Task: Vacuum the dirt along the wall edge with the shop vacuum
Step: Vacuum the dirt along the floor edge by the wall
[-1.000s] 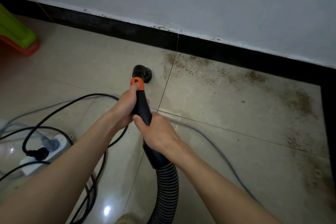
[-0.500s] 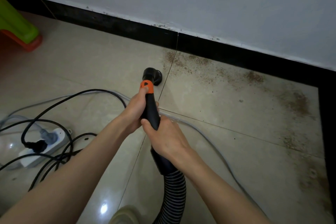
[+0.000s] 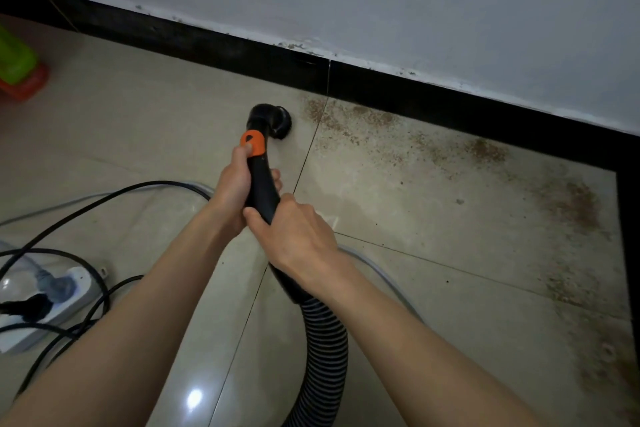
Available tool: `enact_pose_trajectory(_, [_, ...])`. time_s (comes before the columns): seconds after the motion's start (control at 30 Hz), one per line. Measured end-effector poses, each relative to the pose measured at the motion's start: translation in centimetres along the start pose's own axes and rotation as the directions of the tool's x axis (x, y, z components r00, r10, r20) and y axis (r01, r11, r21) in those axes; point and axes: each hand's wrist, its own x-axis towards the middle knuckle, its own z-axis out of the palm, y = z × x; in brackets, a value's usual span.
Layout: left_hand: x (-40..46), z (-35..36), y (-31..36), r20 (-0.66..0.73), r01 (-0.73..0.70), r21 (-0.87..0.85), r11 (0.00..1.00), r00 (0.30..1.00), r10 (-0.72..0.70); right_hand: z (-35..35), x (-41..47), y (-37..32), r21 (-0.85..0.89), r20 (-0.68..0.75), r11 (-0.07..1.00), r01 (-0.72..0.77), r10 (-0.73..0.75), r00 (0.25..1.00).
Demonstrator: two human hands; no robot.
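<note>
I hold the black vacuum wand [image 3: 260, 180] with both hands. My left hand [image 3: 231, 189] grips it just below the orange collar [image 3: 253, 143]. My right hand [image 3: 298, 236] grips lower, above the ribbed hose [image 3: 323, 340]. The round black nozzle [image 3: 277, 121] rests on the beige tile, just left of the tile joint and a short way from the black baseboard [image 3: 415, 94]. Brown dirt [image 3: 349, 121] lies scattered along the baseboard to the nozzle's right, with heavier patches [image 3: 571, 204] toward the corner at the far right.
A white power strip [image 3: 52, 308] with plugs and looping black cables [image 3: 104, 198] lies on the floor at the left. A grey cable [image 3: 377, 270] runs under my right arm. A green and orange plastic object [image 3: 17, 73] sits at the far left edge.
The nozzle has moved to the right and nearer the baseboard, toward the edge of the dirt patch. Both hands keep the same grip on the wand.
</note>
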Motion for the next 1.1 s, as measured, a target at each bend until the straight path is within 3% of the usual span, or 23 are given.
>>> enact_pose_trajectory(0.2, [1.8, 2.4, -0.1, 0.088, 0.018, -0.010, 1.000, 0.996, -0.017, -1.5, 1.6, 1.4, -0.011, -0.046, 0.999, -0.037, 0.037, 0.998])
enact_pose_trajectory(0.43, [4.7, 2.6, 1.9, 0.050, -0.028, -0.048, 0.998, 0.998, 0.030, -2.7, 5.0, 0.3, -0.040, -0.030, 0.999, -0.002, 0.001, 1.000])
enact_pose_trajectory(0.67, [5.7, 4.2, 1.2, 0.128, 0.022, -0.043, 0.999, 0.992, -0.017, -3.9, 5.2, 1.9, -0.078, -0.061, 0.997, -0.021, 0.017, 0.998])
enact_pose_trajectory(1.1, [4.1, 5.6, 1.2, 0.151, 0.040, 0.045, 0.998, 0.988, -0.046, -4.6, 3.4, 2.4, 0.030, -0.071, 0.997, -0.077, 0.079, 0.994])
